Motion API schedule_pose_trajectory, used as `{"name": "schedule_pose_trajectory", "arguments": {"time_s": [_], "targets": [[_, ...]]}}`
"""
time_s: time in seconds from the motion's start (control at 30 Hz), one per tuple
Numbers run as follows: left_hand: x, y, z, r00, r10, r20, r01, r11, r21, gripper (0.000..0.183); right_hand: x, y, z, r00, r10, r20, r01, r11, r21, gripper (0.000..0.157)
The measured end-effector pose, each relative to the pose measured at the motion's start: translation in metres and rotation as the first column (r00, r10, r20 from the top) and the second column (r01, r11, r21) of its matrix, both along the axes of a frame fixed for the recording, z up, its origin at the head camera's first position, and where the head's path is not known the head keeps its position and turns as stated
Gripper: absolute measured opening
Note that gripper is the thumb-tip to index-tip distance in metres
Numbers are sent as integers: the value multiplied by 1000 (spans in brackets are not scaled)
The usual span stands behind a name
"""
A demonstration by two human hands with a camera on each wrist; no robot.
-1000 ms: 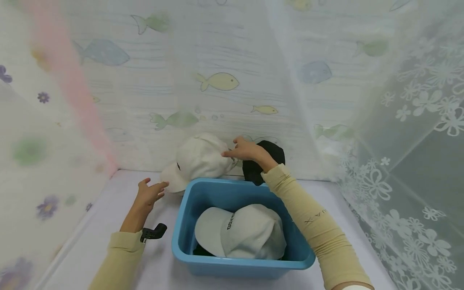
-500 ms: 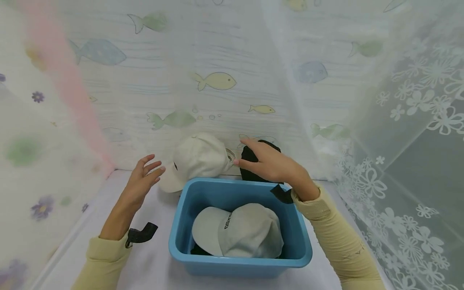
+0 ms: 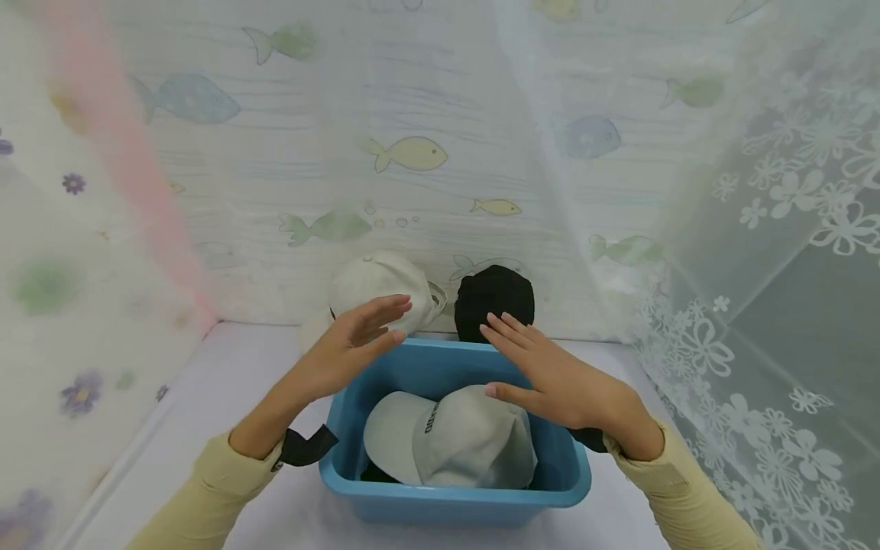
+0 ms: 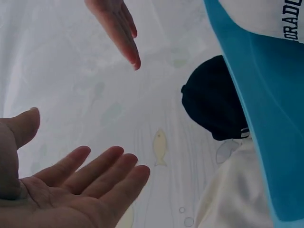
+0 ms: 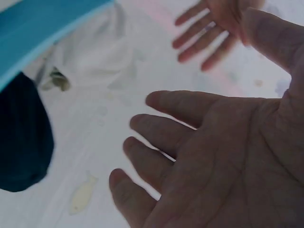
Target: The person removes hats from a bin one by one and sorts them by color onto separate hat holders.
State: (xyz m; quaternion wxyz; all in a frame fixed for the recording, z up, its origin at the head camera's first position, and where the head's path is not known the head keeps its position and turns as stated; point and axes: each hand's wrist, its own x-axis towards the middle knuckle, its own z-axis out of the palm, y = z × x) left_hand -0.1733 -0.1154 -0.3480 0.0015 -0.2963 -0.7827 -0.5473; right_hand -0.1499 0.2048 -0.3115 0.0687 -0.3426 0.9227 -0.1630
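Note:
Over the back left part of a blue plastic bin [image 3: 454,498], my left hand [image 3: 344,355] hovers with fingers extended and nothing in it. My right hand [image 3: 560,374] is above the bin's right side, its fingers straight and its palm empty in the right wrist view. Inside the bin lies a pale grey baseball cap [image 3: 474,439] with dark lettering, its brim to the left. Something dark shows beneath that cap. Behind the bin are a cream baseball cap [image 3: 381,283], partly covered by my left hand, and a black cap [image 3: 493,298] near my right fingertips.
The bin stands on a white-covered table [image 3: 268,489]. A sheer curtain [image 3: 412,99] printed with fish hangs close behind the caps. Flowered curtains hang at the left and right sides.
My right hand has drawn back from the black and cream caps toward the bin's right side. My left hand has moved right, from beside the cream cap to over the bin.

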Motion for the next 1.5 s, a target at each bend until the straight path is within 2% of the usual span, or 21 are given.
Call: {"name": "schedule_pose_trajectory", "arguments": {"time_s": [0.17,0.33,0.47,0.6,0.8,0.93,1.03,1.2,1.33,1.5], "targets": [[-1,20,-4,993,-121,-4,121,992,-47,53,7,13,-22,999,-7,35,7,1000,1,82],[-3,38,-9,987,-158,22,159,972,-173,54,14,29,-46,1000,-22,19,22,1000,-1,79],[-6,53,-11,981,-190,34,191,938,-288,57,23,41,-68,999,-37,3,37,999,-9,80],[-11,69,-15,972,-233,42,233,906,-354,57,30,51,-89,999,-47,-27,46,998,-40,82],[-17,91,-24,957,-279,78,285,859,-425,55,39,70,-113,988,-16,-156,8,999,-51,81],[-19,103,-30,948,-307,84,308,821,-480,55,43,80,-120,986,3,-168,-16,997,-77,80],[-21,110,-34,948,-304,89,306,800,-516,54,45,84,-123,978,15,-207,-27,998,-56,82],[-26,121,-45,944,-316,94,310,754,-579,56,47,90,-129,948,63,-312,-78,996,-36,82],[-29,129,-56,935,-343,87,321,719,-617,60,49,90,-131,938,73,-340,-96,994,-50,79],[-26,135,-64,934,-344,99,324,697,-640,65,50,91,-131,937,55,-344,-78,995,-55,77]]}}
